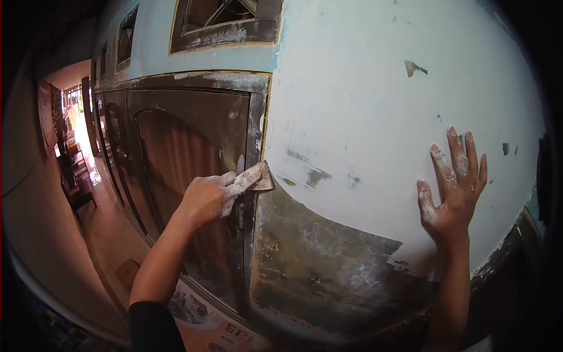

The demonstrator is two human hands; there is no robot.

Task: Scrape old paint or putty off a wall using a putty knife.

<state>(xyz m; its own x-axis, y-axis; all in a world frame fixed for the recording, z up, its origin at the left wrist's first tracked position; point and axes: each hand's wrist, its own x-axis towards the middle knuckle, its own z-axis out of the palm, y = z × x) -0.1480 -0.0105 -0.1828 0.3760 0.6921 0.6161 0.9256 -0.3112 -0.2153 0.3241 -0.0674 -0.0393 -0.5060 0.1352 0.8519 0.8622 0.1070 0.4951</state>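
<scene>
A putty knife [265, 177] is held in my left hand [220, 191], whose fingers are coated with white dust. Its blade edge meets the wall beside the dark wooden door frame [257, 132]. My right hand [455, 189] lies on the white-coated wall [352, 110] with its fingers spread, holding nothing; white powder covers its thumb and some fingers. Between the hands, the white layer has scuffs and bare patches. Below it, a curved boundary borders a bare grey-brown wall area [334, 264].
A dark panelled door [233, 119] with a curtain [176, 154] behind its pane stands on the left. Above it is a wooden-framed opening [228, 37]. Farther left, a passage with a shiny tiled floor [103, 198] leads past dark furniture [79, 189] towards daylight.
</scene>
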